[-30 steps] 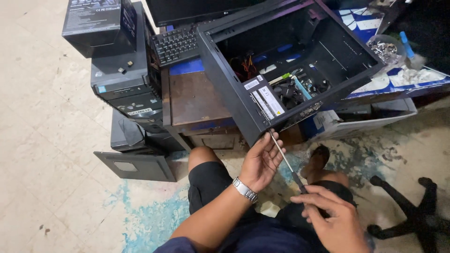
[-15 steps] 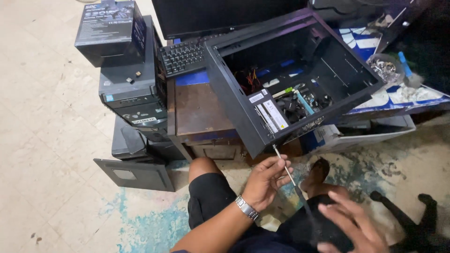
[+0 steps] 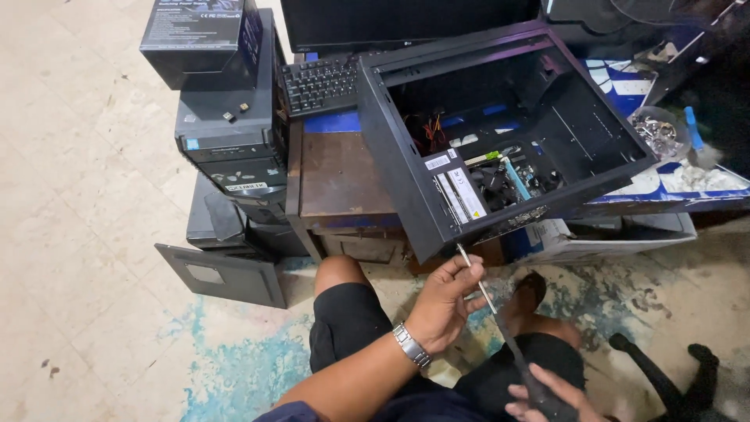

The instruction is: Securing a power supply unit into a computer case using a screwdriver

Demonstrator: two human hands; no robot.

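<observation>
A long screwdriver [image 3: 500,328] slants over the person's lap, its tip just below the open black computer case [image 3: 406,180] on the low wooden table [image 3: 344,176]. The left hand [image 3: 441,305] pinches its metal shaft, fingers closed on it; the right hand [image 3: 547,395] is clamped round the dark handle at the bottom edge. Inside the case lie a fan, boards and red cables. A clear bowl [image 3: 660,133] to the right holds small metal parts. Half a second ago the right hand hovered open, off the handle; now it grips it
</observation>
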